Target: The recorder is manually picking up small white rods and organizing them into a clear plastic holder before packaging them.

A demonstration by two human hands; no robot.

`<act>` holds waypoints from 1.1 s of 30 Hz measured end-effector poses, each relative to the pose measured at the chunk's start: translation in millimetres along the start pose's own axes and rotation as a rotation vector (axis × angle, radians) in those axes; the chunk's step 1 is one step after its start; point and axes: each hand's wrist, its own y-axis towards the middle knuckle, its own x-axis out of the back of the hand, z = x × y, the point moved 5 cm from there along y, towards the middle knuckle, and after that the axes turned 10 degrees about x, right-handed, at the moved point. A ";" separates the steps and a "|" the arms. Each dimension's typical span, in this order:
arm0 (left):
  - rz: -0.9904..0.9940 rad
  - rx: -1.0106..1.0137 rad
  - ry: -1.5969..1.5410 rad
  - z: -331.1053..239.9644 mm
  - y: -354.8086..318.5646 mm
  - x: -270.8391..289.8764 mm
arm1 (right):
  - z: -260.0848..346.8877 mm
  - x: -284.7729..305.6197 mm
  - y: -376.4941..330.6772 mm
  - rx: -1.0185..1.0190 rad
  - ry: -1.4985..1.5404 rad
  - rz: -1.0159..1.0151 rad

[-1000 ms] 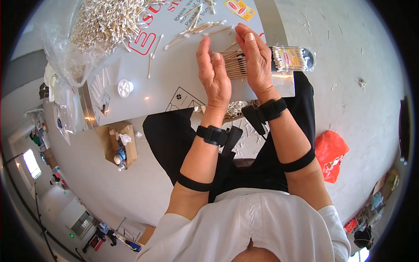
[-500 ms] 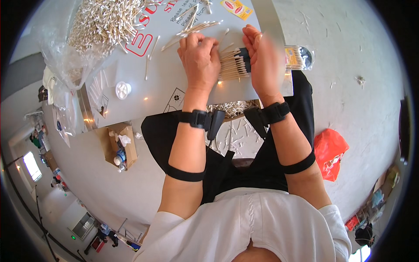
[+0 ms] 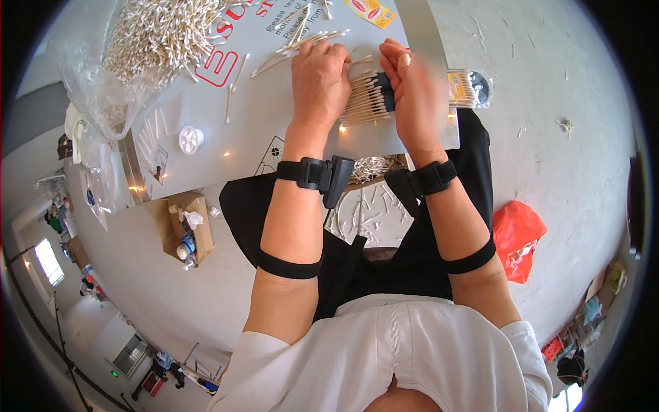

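Observation:
Cotton swabs lie side by side in a row between my hands, on the grey printed board. My left hand is closed at their left ends, its fingers curled and the fingertips hidden. On the right, my right hand stands on its edge over a dark blue strip, fingers mostly stretched and partly blurred. Past it, a clear packet of swabs with a yellow label and dark end sticks out over the board's edge. Loose swabs lie scattered beyond my left hand.
A big heap of swabs fills a clear plastic bag at the far left. Nearby stands a small round white tub. A yellow card lies at the back. Below are a cardboard box and a red bag.
My left hand has shifted slightly up and turned, its fingers now more tucked in. The upper swabs of the row lie more slanted. The right hand has stayed nearly still.

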 end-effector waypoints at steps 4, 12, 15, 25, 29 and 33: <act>0.025 -0.006 0.054 4.0 4.5 1.0 | 0.3 1.6 1.1 -0.005 -0.010 0.006; -0.026 0.011 0.058 8.2 2.8 5.1 | 1.4 -1.4 2.4 0.012 0.003 0.008; 0.056 -0.019 -0.004 5.8 -4.5 4.8 | 2.8 -4.8 7.2 0.033 -0.029 0.059; -0.129 0.382 -0.751 2.2 -54.2 -3.1 | -0.1 -15.8 -2.6 0.148 -0.277 0.249; -0.149 0.412 -1.039 8.8 -48.7 -9.3 | -0.9 -23.3 -7.7 0.181 -0.341 0.260; -0.163 0.337 -0.830 12.2 -55.2 0.3 | -3.7 -17.2 -4.3 -0.005 -0.036 0.159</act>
